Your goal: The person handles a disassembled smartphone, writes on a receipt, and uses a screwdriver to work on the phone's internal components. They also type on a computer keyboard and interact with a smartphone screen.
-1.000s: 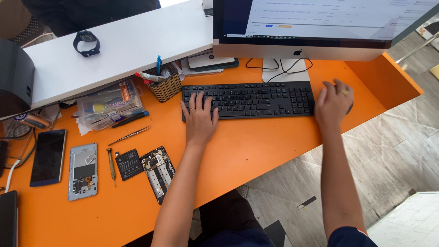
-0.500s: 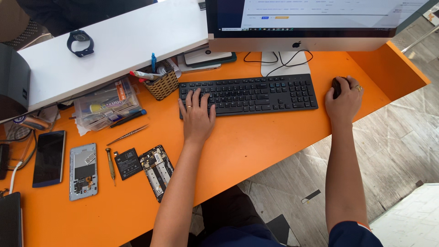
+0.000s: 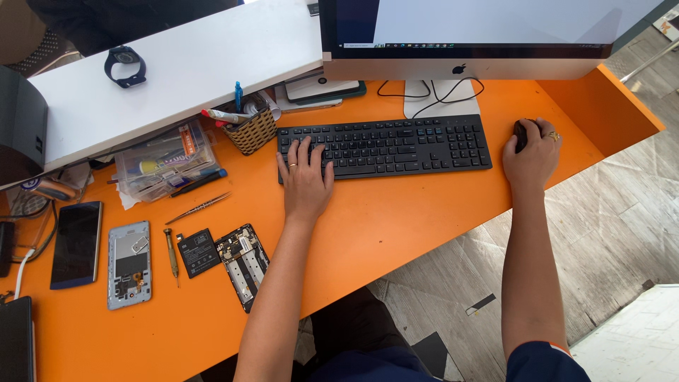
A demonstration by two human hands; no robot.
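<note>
My left hand [image 3: 305, 177] lies flat on the left end of a black keyboard [image 3: 396, 145], fingers spread over the keys. My right hand [image 3: 530, 155] curls over a black mouse [image 3: 520, 133] to the right of the keyboard on the orange desk [image 3: 396, 226]. A silver monitor [image 3: 467, 35] stands behind the keyboard with its screen lit.
At the left lie a dismantled phone body [image 3: 244, 263], a black battery [image 3: 197, 252], a phone frame [image 3: 129, 263], a dark phone [image 3: 76, 244], a screwdriver [image 3: 171, 253] and tweezers [image 3: 199, 207]. A wicker basket [image 3: 251, 131], a clear parts box [image 3: 163, 159] and a wristwatch [image 3: 125, 65] sit behind.
The view has shifted a little. My right hand has settled over the mouse; my left hand stays on the keyboard. The monitor's display has changed.
</note>
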